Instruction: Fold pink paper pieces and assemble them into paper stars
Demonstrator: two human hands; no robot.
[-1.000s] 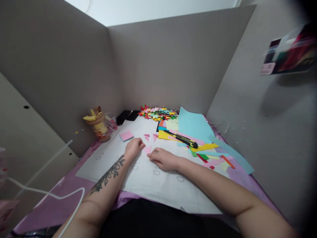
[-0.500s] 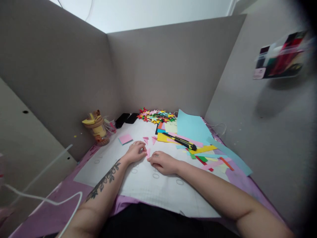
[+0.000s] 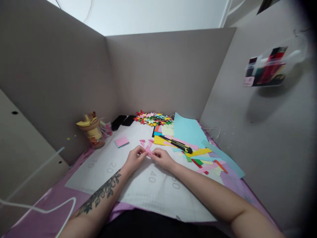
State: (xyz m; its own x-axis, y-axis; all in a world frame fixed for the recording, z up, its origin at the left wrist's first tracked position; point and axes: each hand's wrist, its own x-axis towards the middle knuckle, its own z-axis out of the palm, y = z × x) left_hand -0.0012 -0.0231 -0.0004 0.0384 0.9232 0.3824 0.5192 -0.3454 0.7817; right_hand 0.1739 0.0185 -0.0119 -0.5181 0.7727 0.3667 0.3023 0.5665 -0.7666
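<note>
A small piece of folded pink paper [image 3: 148, 150] is pinched between my two hands above the white sheet [image 3: 138, 190]. My left hand [image 3: 135, 157] grips its left side with thumb and fingertips. On the right side, the fingers of my right hand [image 3: 162, 158] close on the same piece. Just beyond lie two more folded pink pieces, one on the left [image 3: 142, 142] and one on the right [image 3: 150, 142]. A stack of square paper [image 3: 122, 142], pink on top, rests to the left of them.
Paper stars [image 3: 153, 118] are heaped at the back. A yellow-black utility knife [image 3: 178, 144] lies on coloured strips [image 3: 200, 162] at the right, near a blue sheet [image 3: 187, 129]. A tan cup-like container [image 3: 92, 132] stands left, beside two black flat objects [image 3: 122, 121]. Grey panels [image 3: 168, 69] surround the table.
The pink piece has been lifted and turned, and both hands now pinch it close together. My right hand has tilted upward. The view has shifted slightly.
</note>
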